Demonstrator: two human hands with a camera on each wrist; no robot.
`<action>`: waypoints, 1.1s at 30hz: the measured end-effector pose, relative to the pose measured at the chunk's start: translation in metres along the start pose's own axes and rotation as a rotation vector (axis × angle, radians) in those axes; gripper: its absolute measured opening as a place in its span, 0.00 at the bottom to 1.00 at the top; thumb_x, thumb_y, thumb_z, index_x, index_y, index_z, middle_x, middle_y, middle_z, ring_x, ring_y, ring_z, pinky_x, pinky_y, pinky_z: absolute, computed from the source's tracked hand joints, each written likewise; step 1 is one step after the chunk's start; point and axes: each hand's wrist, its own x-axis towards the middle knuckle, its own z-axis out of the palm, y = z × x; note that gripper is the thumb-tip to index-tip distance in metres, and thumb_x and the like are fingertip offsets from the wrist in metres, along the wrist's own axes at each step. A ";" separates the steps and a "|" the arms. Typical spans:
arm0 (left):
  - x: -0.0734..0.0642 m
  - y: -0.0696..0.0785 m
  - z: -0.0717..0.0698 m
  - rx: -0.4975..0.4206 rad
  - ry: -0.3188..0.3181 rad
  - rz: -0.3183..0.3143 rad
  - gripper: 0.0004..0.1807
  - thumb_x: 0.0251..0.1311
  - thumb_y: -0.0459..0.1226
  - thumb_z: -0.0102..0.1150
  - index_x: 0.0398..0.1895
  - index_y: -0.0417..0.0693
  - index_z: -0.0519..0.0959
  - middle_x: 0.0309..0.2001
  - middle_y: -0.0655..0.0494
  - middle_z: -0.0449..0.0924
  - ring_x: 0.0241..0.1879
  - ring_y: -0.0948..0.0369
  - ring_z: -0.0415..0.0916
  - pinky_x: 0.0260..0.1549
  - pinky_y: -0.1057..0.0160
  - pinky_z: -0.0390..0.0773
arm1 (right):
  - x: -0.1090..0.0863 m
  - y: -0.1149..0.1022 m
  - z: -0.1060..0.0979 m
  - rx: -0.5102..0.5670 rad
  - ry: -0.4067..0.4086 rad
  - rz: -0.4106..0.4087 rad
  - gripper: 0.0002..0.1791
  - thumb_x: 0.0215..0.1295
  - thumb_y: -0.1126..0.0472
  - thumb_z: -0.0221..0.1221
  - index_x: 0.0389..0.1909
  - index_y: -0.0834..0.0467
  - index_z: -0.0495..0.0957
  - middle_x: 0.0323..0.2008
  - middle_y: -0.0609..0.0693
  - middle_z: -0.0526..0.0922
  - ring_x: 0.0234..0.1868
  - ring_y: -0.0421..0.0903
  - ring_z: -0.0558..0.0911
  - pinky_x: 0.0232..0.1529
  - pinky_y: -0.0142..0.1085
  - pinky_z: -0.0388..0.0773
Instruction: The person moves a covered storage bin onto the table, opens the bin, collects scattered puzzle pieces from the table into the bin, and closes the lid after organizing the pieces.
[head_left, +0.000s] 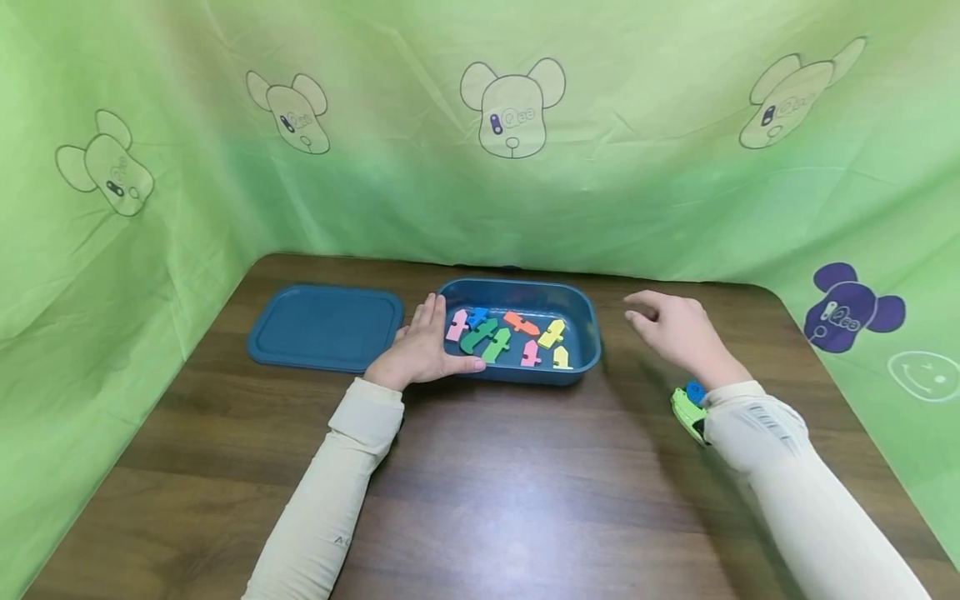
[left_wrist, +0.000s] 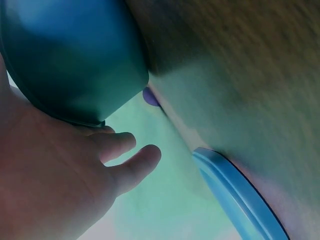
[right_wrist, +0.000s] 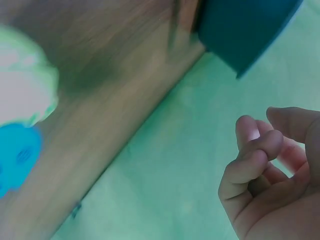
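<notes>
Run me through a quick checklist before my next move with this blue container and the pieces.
1. Lid off the container: ok, it lies on the table to the container's left.
2. Left hand steadying the container: ok, it rests against the left end, thumb at the front rim.
3. Right hand free: ok, fingers loosely curled, nothing seen in them.
4. All loose items inside: not ok, a green item and a blue item lie outside, by the right sleeve.
5. Nothing else under that sleeve: cannot tell, it blocks the view.
</notes>
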 end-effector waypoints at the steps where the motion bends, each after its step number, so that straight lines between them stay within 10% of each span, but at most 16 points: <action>1: 0.000 0.000 0.000 -0.004 0.001 0.002 0.73 0.50 0.73 0.63 0.81 0.44 0.30 0.81 0.47 0.25 0.79 0.48 0.29 0.72 0.41 0.43 | -0.005 0.002 -0.004 -0.001 0.002 0.009 0.15 0.73 0.60 0.58 0.54 0.62 0.81 0.33 0.58 0.87 0.35 0.57 0.84 0.39 0.55 0.75; 13: 0.000 0.001 0.001 -0.012 -0.001 -0.017 0.74 0.49 0.72 0.64 0.81 0.45 0.30 0.81 0.48 0.25 0.79 0.48 0.29 0.72 0.39 0.43 | -0.054 0.047 -0.027 -0.078 -0.082 0.038 0.08 0.69 0.64 0.62 0.43 0.63 0.84 0.27 0.46 0.84 0.28 0.43 0.79 0.32 0.46 0.72; 33: -0.001 0.000 0.001 -0.018 -0.002 0.028 0.73 0.51 0.71 0.63 0.81 0.43 0.30 0.81 0.46 0.25 0.79 0.47 0.29 0.72 0.40 0.42 | -0.096 0.098 -0.013 -0.129 -0.244 0.104 0.04 0.59 0.65 0.66 0.34 0.62 0.83 0.29 0.53 0.85 0.34 0.58 0.84 0.37 0.58 0.76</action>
